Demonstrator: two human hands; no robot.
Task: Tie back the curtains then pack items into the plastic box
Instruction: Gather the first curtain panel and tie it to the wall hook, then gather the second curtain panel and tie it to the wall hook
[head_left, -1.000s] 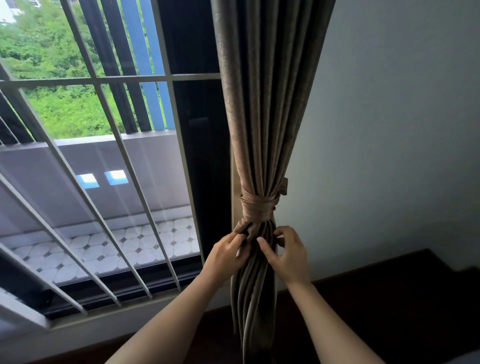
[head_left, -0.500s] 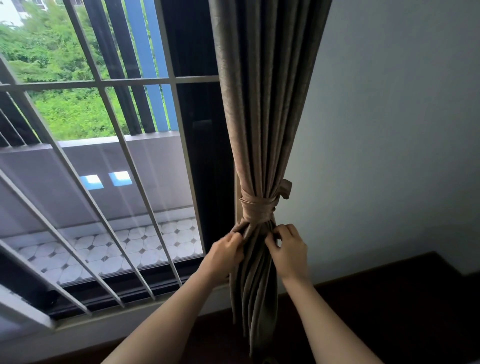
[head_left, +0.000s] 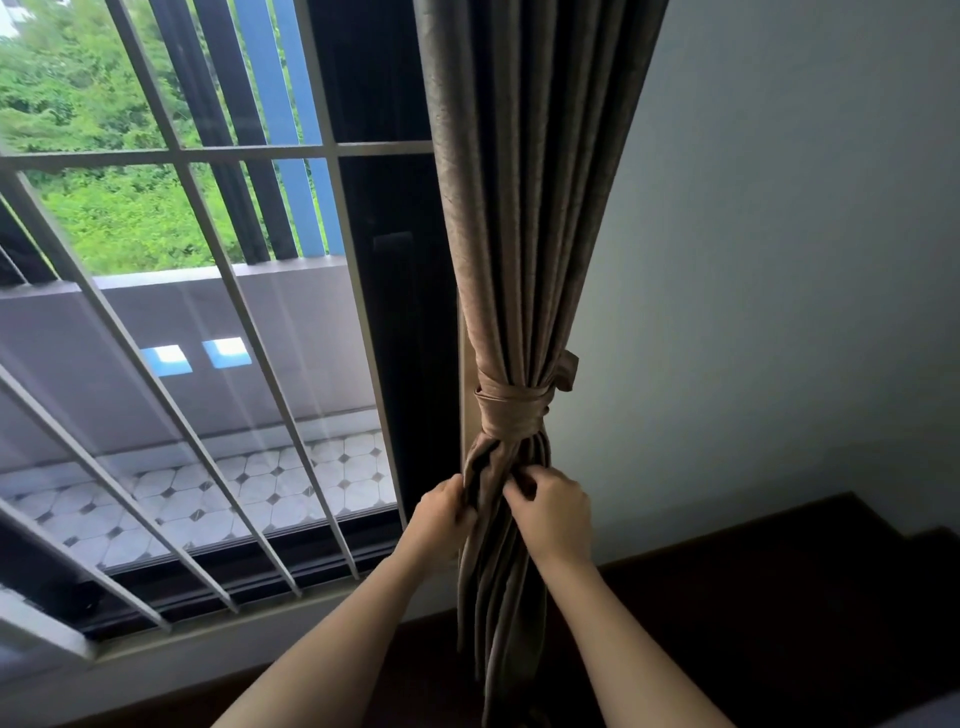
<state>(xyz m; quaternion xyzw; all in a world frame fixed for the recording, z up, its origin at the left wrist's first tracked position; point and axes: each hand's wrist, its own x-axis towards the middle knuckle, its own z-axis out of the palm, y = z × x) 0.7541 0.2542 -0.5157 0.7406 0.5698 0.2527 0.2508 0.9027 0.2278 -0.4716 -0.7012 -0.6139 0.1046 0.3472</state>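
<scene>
A brown pleated curtain (head_left: 524, 208) hangs between the window and the wall, gathered into a bunch. A matching fabric tie-back (head_left: 511, 410) is wrapped and knotted around it, with one short end sticking out on the right. Just below the knot, my left hand (head_left: 441, 514) pinches the left folds of the curtain. My right hand (head_left: 553, 512) grips the right folds at the same height. The plastic box is not in view.
A window with a white metal grille (head_left: 223, 364) fills the left side, above a sill (head_left: 208, 654). A plain white wall (head_left: 779, 260) is on the right. A dark brown surface (head_left: 779, 597) lies below the wall.
Both hands have slid a little lower on the curtain and their fingers have curled tighter into the folds. The tie-back knot stays in place.
</scene>
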